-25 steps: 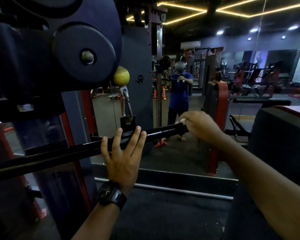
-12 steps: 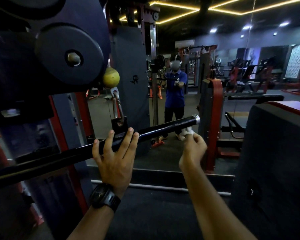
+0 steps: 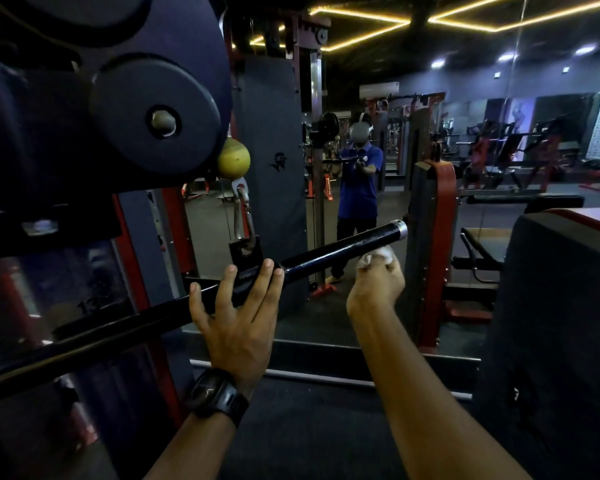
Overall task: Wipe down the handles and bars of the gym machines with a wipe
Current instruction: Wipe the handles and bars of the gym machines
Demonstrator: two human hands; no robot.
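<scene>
A long black bar [image 3: 340, 251] hangs from a metal carabiner [image 3: 242, 216] and slants from lower left to upper right, ending in a silver cap. My left hand [image 3: 238, 317] rests on the bar's middle by its clamp, fingers straight and spread over the top. My right hand [image 3: 376, 284] grips a crumpled white wipe [image 3: 378, 258] just below the bar's right end; whether the wipe touches the bar I cannot tell.
Black weight plates [image 3: 156, 116] and a yellow ball stop [image 3: 234, 162] hang close at upper left. A wall mirror [image 3: 361, 202] ahead reflects me and other machines. A red and black machine post [image 3: 433, 251] stands right of the bar, with a dark padded block [image 3: 561, 323] at the far right.
My right hand came off the bar's right end, baring its silver cap, and dropped below the bar with the wipe. My left hand stayed on the bar's middle.
</scene>
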